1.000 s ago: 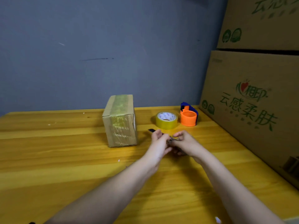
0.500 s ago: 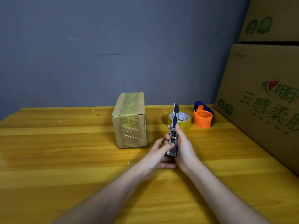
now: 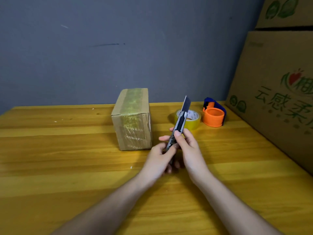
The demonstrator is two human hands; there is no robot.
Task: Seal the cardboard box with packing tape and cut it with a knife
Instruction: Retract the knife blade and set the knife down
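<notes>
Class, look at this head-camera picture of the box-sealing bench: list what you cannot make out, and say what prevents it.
- Lower handle of the grey utility knife, head view: covered by the left hand and right hand gripping it.
- Near side of the yellow packing tape roll: partly behind the knife.
- Print on the small taped cardboard box: too faint and blurred to read.
- Large printed cardboard cartons: cut off by the right edge.
- Blue part of the orange tape dispenser: mostly hidden behind its orange ring.

Two bare forearms enter from 6 o'clock; no sleeve, watch, ring or glove shows on either; the left hand [image 3: 159, 160] and right hand [image 3: 189, 148] are slim, with short, unpainted nails; both wrists are narrow and unmarked.
</notes>
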